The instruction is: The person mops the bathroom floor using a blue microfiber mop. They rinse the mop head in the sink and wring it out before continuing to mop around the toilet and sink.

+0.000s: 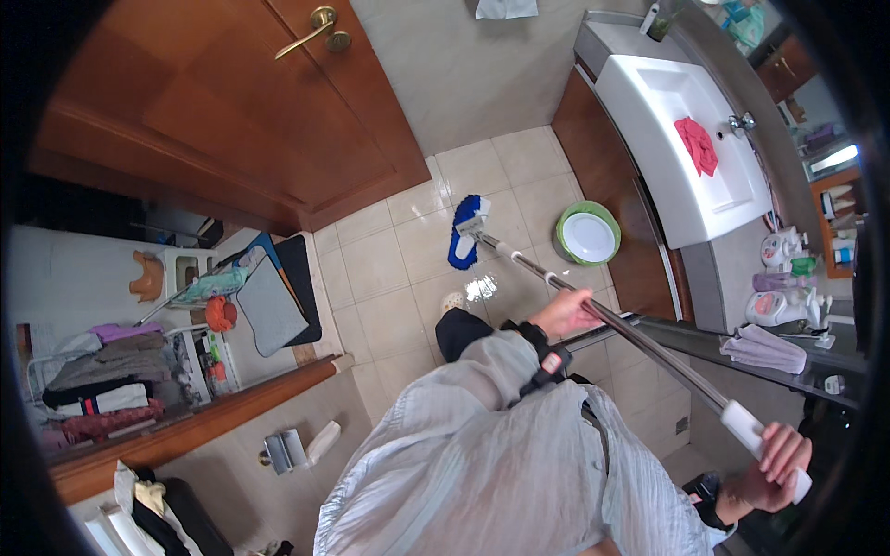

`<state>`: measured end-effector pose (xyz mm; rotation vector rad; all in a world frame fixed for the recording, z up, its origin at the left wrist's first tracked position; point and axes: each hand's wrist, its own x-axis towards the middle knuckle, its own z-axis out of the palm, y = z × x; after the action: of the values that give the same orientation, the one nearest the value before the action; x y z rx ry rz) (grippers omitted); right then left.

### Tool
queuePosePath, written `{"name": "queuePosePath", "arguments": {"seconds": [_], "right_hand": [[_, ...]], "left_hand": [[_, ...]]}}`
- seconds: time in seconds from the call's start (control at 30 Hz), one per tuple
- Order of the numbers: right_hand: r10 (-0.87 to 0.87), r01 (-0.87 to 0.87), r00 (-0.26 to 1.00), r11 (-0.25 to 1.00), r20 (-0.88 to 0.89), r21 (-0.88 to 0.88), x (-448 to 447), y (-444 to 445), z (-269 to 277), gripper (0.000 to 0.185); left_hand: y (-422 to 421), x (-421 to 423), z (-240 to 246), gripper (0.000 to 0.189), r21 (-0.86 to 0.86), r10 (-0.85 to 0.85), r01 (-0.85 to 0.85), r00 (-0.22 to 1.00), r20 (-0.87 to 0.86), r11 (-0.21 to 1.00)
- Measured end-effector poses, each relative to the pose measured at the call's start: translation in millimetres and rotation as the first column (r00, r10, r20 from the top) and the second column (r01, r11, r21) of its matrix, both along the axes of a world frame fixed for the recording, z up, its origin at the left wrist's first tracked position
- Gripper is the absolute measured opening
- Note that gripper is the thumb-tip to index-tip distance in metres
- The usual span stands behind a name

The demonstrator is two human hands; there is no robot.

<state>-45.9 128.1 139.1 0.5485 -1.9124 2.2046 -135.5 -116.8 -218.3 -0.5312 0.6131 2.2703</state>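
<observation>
My left hand (567,313) grips the metal pole (653,347) of a flat mop around its middle. At the pole's upper end, my right hand (782,465) is closed around the white plastic handle (742,425). The mop head (464,233), with a blue fringed pad and a white centre, rests on the wet tiled floor (368,264). Light glints off the tiles beside it. Right of the mop head stands a bin (591,234) with a green rim and a pale round inside. A patterned clog (452,301) shows below the mop head.
A brown wooden door (229,104) stands at the upper left. Along the right runs a vanity with a white sink (653,153) holding a red cloth (697,146). Pump bottles (779,306) and a folded towel (765,349) lie on its counter. A grey mat (271,309) leans near the doorway.
</observation>
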Motion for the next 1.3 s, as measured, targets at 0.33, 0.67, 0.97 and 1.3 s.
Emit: {"name": "queuePosePath", "arguments": {"seconds": [0.33, 0.67, 0.97, 1.3], "right_hand": [[-0.013, 0.014, 0.999, 1.0, -0.043, 0.009, -77.0, -150.2, -7.6, 0.024], [-0.05, 0.052, 0.997, 0.998, -0.063, 0.027, -101.9, -213.5, 18.4, 0.023], [-0.227, 0.215, 0.966, 0.971, -0.126, -0.103, -99.2, -196.2, 3.7, 0.022], [-0.113, 0.091, 0.993, 0.93, -0.04, -0.355, -152.2, -3.0, -43.7, 0.025]], "left_hand": [[-419.1, -149.6, 128.4, 0.037, -0.536, -0.454, -0.658, 0.753, -0.476, -0.53], [-495.2, -222.5, 218.0, 0.046, -0.199, -0.437, -0.496, 0.855, -0.278, -0.845], [-486.3, -235.5, 242.7, 0.039, -0.45, -0.294, -0.253, 0.955, 0.023, -0.856], [-448.4, -104.2, 229.7, 0.019, -0.296, -0.375, -0.354, 0.927, 0.014, -0.887]]}}
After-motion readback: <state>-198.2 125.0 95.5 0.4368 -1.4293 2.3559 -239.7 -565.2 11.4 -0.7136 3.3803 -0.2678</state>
